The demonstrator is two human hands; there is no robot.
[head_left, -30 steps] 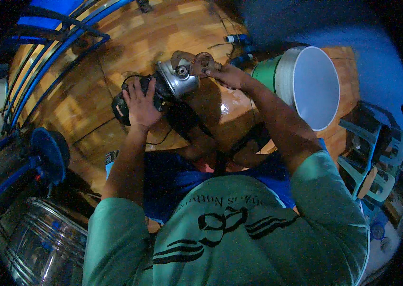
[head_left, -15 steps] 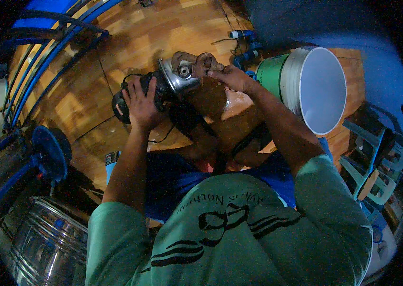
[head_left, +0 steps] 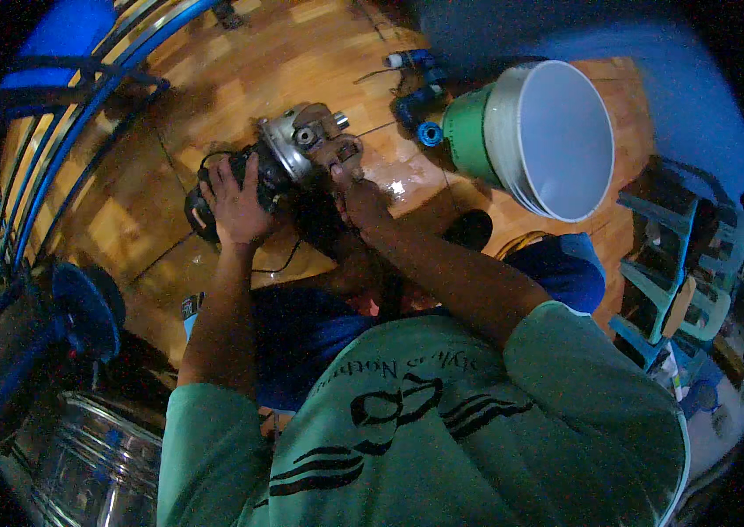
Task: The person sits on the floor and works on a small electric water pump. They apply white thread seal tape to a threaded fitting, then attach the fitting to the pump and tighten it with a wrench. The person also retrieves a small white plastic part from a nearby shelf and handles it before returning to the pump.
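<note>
An electric water pump lies on the floor in front of me, with a black motor [head_left: 200, 211], a shiny metal collar [head_left: 282, 147] and a brown, rusty-looking pump head [head_left: 317, 132]. My left hand [head_left: 242, 202] lies over the black motor, fingers spread and curved round its top, gripping it. My right hand [head_left: 359, 204] is closed at the near right side of the pump head, its fingertips at a rounded brown part with an opening [head_left: 347, 151]. Whether those fingers hold any small piece is too dark to tell. A thin dark cord [head_left: 288, 256] runs below the pump.
Right of the pump, a white bucket with a green band [head_left: 468, 132] lies on its side. Blue pipe fittings [head_left: 429, 133] are beside it. A wet patch [head_left: 398, 187] glistens on the wood-patterned floor. Blue metal bars [head_left: 117, 97] stand left, stools [head_left: 666, 263] right, a shiny metal drum [head_left: 99, 457] lower left.
My right hand has come left and nearer, from the pump head's far right end to its near side. The pump head looks turned, a short metal end now pointing up right. The whole view shifted slightly.
</note>
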